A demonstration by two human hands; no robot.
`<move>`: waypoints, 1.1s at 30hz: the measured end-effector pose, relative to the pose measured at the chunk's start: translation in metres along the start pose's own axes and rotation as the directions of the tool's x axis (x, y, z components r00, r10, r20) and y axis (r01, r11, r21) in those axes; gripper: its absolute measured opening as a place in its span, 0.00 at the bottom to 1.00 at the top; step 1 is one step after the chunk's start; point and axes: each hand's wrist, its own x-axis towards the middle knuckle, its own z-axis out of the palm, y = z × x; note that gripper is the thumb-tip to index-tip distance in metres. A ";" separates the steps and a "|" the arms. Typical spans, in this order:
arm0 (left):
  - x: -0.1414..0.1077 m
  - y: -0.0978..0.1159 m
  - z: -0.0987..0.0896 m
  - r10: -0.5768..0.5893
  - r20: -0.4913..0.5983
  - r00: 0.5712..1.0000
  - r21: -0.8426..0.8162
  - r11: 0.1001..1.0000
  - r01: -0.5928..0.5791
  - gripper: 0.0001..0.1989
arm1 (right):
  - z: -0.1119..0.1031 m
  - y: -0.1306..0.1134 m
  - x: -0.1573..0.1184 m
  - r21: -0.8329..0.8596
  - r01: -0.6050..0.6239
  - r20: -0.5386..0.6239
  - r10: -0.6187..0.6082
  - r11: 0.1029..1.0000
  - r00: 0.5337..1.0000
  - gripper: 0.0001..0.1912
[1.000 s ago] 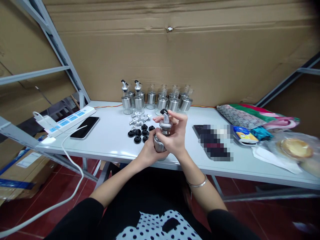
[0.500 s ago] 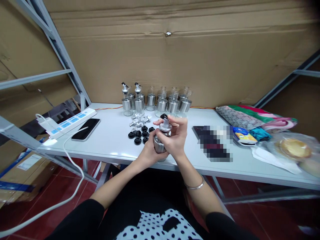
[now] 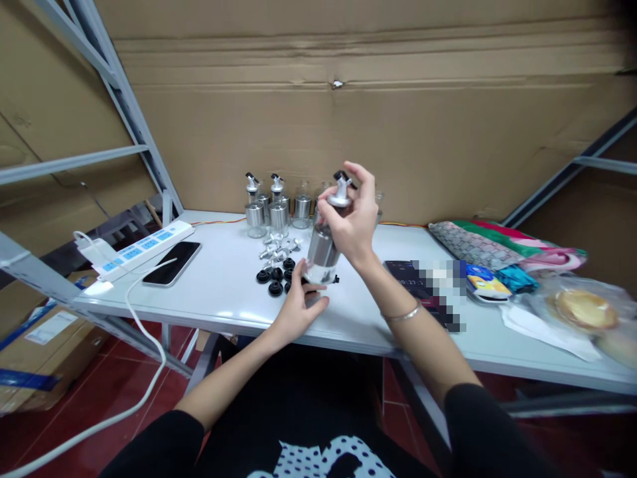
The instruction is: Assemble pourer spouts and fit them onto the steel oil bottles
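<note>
My right hand (image 3: 352, 222) grips an oil bottle (image 3: 323, 249) round its neck, just below a silver pour spout with a black tip. The bottle is clear glass with a steel sleeve; it is raised off the table and tilted. Under its base is my left hand (image 3: 298, 305), fingers apart and holding nothing; whether a fingertip touches the glass I cannot tell. Beside that hand lie several black stoppers (image 3: 275, 288), with a heap of silver spouts (image 3: 279, 249) behind them. Two bottles with spouts (image 3: 255, 216) stand at the back left, near several spoutless bottles (image 3: 302, 207), partly hidden by my right hand.
On the left are a phone (image 3: 172, 263) and a white power strip (image 3: 146, 249) with its cable hanging over the table edge. To the right lie a dark, partly blurred device (image 3: 405, 275), folded cloth (image 3: 497, 242) and bagged food (image 3: 584, 309). A cardboard wall (image 3: 298, 126) rises behind.
My right hand has lifted the bottle up and forward, tilting it. My left hand has let go of the sleeve and opened below it.
</note>
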 end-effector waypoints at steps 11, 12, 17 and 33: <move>-0.004 0.016 -0.003 -0.071 0.154 0.985 0.168 0.985 0.045 0.15 | 0.050 0.114 0.071 -0.253 0.042 0.000 -0.043 0.967 0.999 0.23; -0.004 0.017 -0.003 -0.078 0.160 0.984 0.180 0.983 0.048 0.14 | 0.054 0.122 0.070 -0.259 0.027 -0.009 -0.031 0.966 0.999 0.22; -0.005 0.019 -0.002 -0.069 0.205 0.976 0.197 0.980 0.028 0.11 | 0.065 0.143 0.065 -0.283 -0.015 -0.022 0.009 0.959 1.000 0.23; -0.008 0.027 0.001 -0.005 0.333 0.943 0.461 0.873 -0.158 0.09 | 0.054 0.121 0.041 -0.471 0.187 0.015 -0.205 0.862 0.979 0.19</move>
